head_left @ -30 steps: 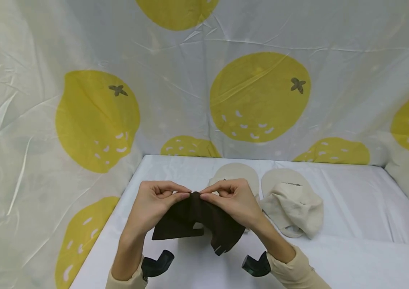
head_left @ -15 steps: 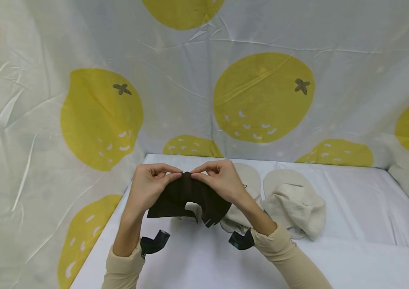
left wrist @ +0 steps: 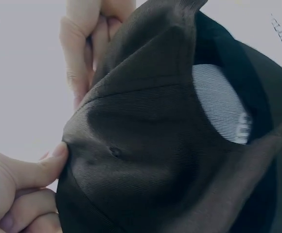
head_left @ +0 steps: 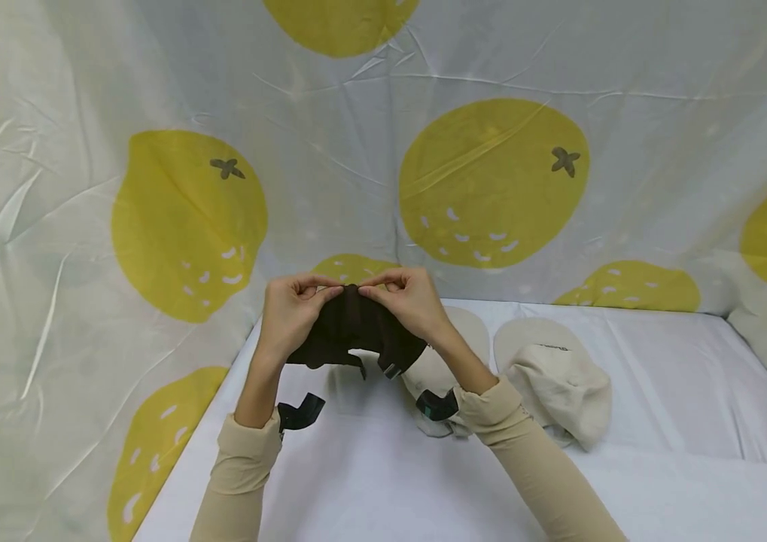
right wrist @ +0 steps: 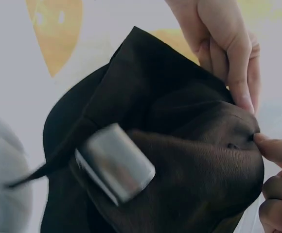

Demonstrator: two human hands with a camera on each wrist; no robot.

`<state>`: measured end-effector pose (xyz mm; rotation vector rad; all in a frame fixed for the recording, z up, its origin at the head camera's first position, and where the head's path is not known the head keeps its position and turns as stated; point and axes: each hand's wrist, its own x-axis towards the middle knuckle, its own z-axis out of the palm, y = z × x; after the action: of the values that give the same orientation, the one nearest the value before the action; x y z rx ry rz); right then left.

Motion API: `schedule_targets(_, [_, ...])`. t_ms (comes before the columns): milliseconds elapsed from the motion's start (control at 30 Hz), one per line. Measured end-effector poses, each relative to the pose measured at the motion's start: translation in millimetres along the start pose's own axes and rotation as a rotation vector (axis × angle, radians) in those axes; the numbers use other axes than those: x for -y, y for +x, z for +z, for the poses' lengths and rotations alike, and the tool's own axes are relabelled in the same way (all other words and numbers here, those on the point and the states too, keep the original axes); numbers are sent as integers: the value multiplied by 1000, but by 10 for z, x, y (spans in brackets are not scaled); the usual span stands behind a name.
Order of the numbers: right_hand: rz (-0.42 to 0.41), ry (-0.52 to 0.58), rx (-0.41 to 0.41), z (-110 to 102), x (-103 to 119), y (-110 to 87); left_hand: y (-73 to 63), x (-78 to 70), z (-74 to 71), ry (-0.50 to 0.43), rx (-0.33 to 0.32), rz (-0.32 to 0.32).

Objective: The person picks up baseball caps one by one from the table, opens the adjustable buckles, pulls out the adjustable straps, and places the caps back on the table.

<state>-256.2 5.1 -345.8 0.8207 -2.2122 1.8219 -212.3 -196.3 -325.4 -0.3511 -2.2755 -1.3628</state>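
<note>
A dark brown baseball cap hangs in the air over the table, its back opening facing me. My left hand pinches the top of the crown between thumb and forefinger. Close beside it, my right hand pinches the crown the same way. The left wrist view shows the crown's seams and stitched eyelet, and the arched opening. A shiny metal buckle hangs in the right wrist view, with the loose strap end to its left. The brim is mostly hidden behind the crown in the head view.
Two beige caps lie on the white table: a crumpled one with dark lettering at right, and another partly hidden by my right arm. Lemon-print cloth walls the back and sides. Black mounts sit on both wrists.
Both hands have carried the brown cap up and away from me, slightly leftward overall, still pinching its crown. More of the beige cap behind my right arm shows. The beige caps stay put.
</note>
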Motion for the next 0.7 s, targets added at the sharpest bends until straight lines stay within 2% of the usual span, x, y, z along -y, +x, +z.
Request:
schedule_targets(233, [-6, -22, -56, 62, -97, 138, 135, 144, 80, -4, -72, 54])
schedule_targets(500, [-11, -40, -114, 122, -193, 257, 207, -21, 83, 26, -72, 110])
schedule_targets(700, [-45, -9, -148, 184, -276, 327, 277, 47, 68, 30, -70, 119])
